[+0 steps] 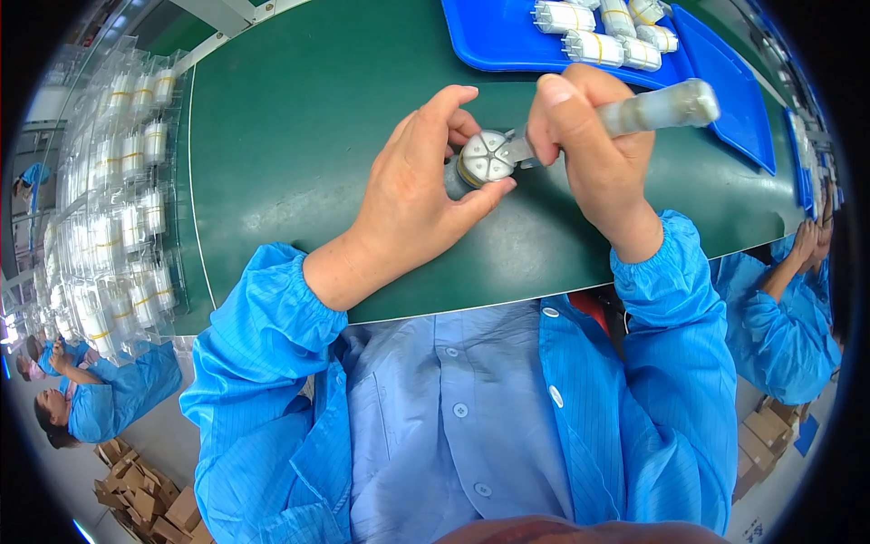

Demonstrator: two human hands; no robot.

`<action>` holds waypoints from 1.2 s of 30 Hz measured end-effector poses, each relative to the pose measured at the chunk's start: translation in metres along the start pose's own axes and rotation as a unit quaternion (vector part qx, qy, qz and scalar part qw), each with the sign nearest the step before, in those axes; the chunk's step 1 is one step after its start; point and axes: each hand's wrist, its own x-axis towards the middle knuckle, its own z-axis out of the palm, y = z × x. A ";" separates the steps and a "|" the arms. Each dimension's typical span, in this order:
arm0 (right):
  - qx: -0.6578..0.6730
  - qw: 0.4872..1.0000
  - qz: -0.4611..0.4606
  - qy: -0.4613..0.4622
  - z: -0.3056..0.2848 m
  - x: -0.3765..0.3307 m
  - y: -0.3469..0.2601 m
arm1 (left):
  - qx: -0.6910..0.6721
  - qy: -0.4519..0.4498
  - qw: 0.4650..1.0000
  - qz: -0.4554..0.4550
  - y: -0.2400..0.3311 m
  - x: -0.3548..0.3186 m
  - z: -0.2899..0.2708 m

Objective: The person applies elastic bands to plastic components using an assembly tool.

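My left hand (410, 186) curls its thumb and fingers around a short round part (488, 160), standing on the green table. Its white top is split into wedge-shaped segments with small dots, and a yellow band circles its side. My right hand (594, 150) is closed around the thick, pale, wrapped handle of a flat-bladed tool (666, 107). The tool's grey metal blade points left and meets the right edge of the part's top. Whether the tip goes between the segments or only touches them, I cannot tell.
Several white cylinders with yellow bands (594, 48) lie in a blue tray (489, 56) at the far right, beside another blue tray (736, 118). Clear plastic trays of similar cylinders (127, 154) are stacked on the left. Co-workers in blue sit on both sides.
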 end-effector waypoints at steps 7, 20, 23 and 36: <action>0.026 1.000 0.005 0.016 -0.004 0.004 -0.005 | -0.078 -0.008 0.997 0.029 0.001 -0.002 0.001; 0.000 1.000 -0.005 -0.001 -0.006 0.005 -0.004 | -0.022 0.003 1.000 0.019 -0.003 -0.001 0.000; 0.022 1.000 -0.010 0.012 -0.007 0.006 -0.003 | -0.057 0.004 0.998 0.031 -0.001 -0.001 0.002; -0.006 1.000 0.018 -0.005 -0.007 0.005 0.004 | 0.000 -0.072 0.996 -0.055 0.001 0.003 -0.004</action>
